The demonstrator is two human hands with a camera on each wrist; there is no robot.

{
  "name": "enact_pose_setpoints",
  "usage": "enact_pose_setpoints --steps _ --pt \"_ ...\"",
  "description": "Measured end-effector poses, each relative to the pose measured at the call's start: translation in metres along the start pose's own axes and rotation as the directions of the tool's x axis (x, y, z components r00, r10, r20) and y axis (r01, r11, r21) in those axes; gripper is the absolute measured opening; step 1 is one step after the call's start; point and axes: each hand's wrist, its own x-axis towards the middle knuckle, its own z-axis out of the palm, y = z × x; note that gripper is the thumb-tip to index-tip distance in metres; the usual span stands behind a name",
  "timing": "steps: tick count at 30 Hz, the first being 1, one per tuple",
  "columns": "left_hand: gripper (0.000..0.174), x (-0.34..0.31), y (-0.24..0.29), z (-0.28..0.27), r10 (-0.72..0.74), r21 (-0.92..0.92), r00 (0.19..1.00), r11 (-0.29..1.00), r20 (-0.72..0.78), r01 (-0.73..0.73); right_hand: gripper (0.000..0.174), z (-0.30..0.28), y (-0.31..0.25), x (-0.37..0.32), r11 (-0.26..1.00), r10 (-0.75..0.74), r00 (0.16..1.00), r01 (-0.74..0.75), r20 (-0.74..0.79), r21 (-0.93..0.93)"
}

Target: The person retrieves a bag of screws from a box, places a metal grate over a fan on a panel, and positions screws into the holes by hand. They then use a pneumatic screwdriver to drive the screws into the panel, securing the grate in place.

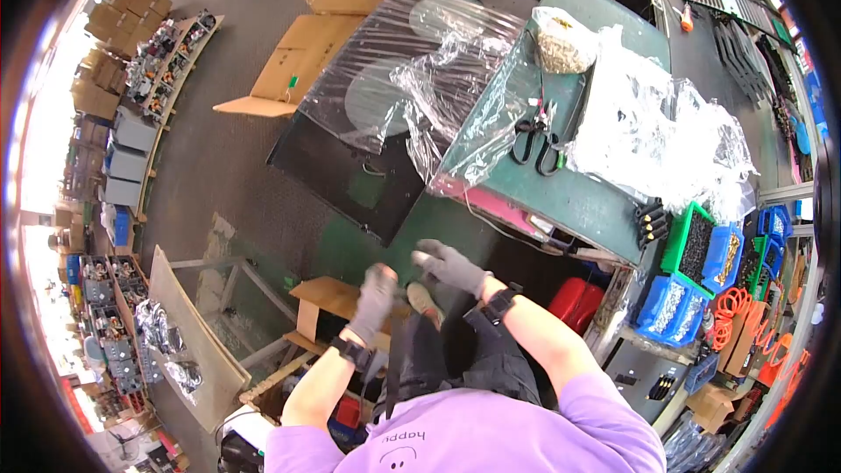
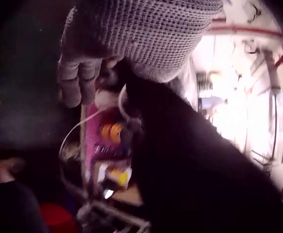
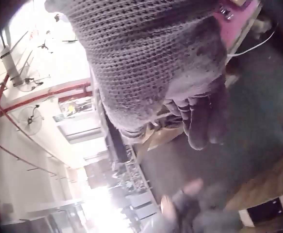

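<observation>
Both hands wear grey knit gloves and are in the air in front of the body, apart, holding nothing. The left hand (image 1: 374, 298) is above an open cardboard box (image 1: 326, 295) in the head view. My right hand (image 1: 451, 266) reaches out beside it, below the table's near edge. In the left wrist view the left hand's fingers (image 2: 78, 80) hang loosely; the right wrist view shows the right fingers (image 3: 199, 119) loosely bent. Nearest ahead is a large black panel (image 1: 320, 162), partly covered by clear plastic film (image 1: 438, 70), jutting over the table's edge.
On the green table (image 1: 583, 219) lie black-handled scissors (image 1: 545, 116), a bag of small parts (image 1: 563, 42) and white plastic wrap (image 1: 631, 123). Blue and green bins (image 1: 673, 311) of screws stand right. A framed board (image 1: 197, 342) leans at left. A red object (image 1: 575, 305) sits under the table.
</observation>
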Motion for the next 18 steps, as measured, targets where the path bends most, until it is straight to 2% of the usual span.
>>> enact_pose_setpoints --steps 1,2,3,5,6,7,8,9,11,12,13,14,15,17,18 --pt "0.052 0.013 0.032 -0.012 -0.167 -0.396 0.980 0.912 -0.109 0.111 0.059 0.007 -0.018 0.009 0.996 -0.006 0.999 0.002 0.041 0.087" --pt "0.057 0.035 0.041 -0.029 -0.147 -0.488 0.984 0.869 -0.105 0.078 0.053 0.014 -0.032 0.019 0.990 -0.137 0.990 0.136 0.034 0.032" --pt "0.056 0.053 0.044 -0.046 -0.095 -0.554 0.995 0.830 -0.043 0.055 0.047 0.022 -0.037 0.031 0.966 -0.191 0.980 0.177 -0.060 -0.188" --pt "0.040 0.099 0.008 -0.061 0.113 -0.341 0.964 0.920 -0.242 -0.194 0.042 0.041 -0.034 0.049 0.932 -0.171 0.954 0.076 -0.245 -0.355" --pt "0.037 0.093 0.030 -0.062 0.097 -0.355 0.964 0.917 -0.248 -0.184 0.042 0.046 -0.032 0.054 0.931 -0.155 0.954 0.054 -0.258 -0.361" --pt "0.034 0.086 0.052 -0.063 0.084 -0.371 0.964 0.912 -0.250 -0.176 0.041 0.049 -0.034 0.059 0.960 -0.141 0.955 0.068 -0.260 -0.270" --pt "0.033 0.110 0.022 -0.071 0.075 -0.289 0.944 0.941 -0.322 -0.174 0.041 0.051 -0.036 0.064 0.981 -0.129 0.956 0.085 -0.264 -0.172" --pt "0.033 0.119 0.024 -0.076 0.085 -0.354 0.942 0.913 -0.323 -0.204 0.041 0.053 -0.042 0.068 0.983 -0.115 0.954 0.068 -0.277 -0.173" --pt "0.034 0.122 0.051 -0.090 0.150 -0.384 0.965 0.896 -0.215 -0.225 0.042 0.055 -0.062 0.083 0.991 -0.094 0.960 0.065 -0.266 -0.117" --pt "0.034 0.135 0.052 -0.097 0.194 -0.256 0.942 0.929 -0.275 -0.266 0.042 0.056 -0.064 0.096 0.991 -0.090 0.959 0.059 -0.269 -0.121" --pt "0.034 0.147 0.049 -0.103 0.236 -0.127 0.915 0.948 -0.326 -0.290 0.042 0.057 -0.061 0.108 0.981 -0.177 0.934 0.143 -0.310 -0.129" --pt "0.034 0.157 0.053 -0.113 0.273 -0.091 0.926 0.948 -0.262 -0.305 0.042 0.056 -0.058 0.118 0.965 -0.257 0.901 0.220 -0.348 -0.143" --pt "0.034 0.163 0.062 -0.121 0.304 -0.058 0.932 0.945 -0.195 -0.321 0.042 0.053 -0.060 0.128 0.968 -0.240 0.907 0.199 -0.347 -0.151" --pt "0.041 0.161 0.096 -0.126 0.161 -0.240 0.979 0.953 -0.122 -0.186 0.041 0.046 -0.074 0.142 0.959 -0.252 0.902 0.185 -0.351 -0.213" --pt "0.041 0.169 0.095 -0.128 0.159 -0.257 0.980 0.949 -0.120 -0.185 0.041 0.042 -0.075 0.145 0.958 -0.249 0.903 0.176 -0.349 -0.227"
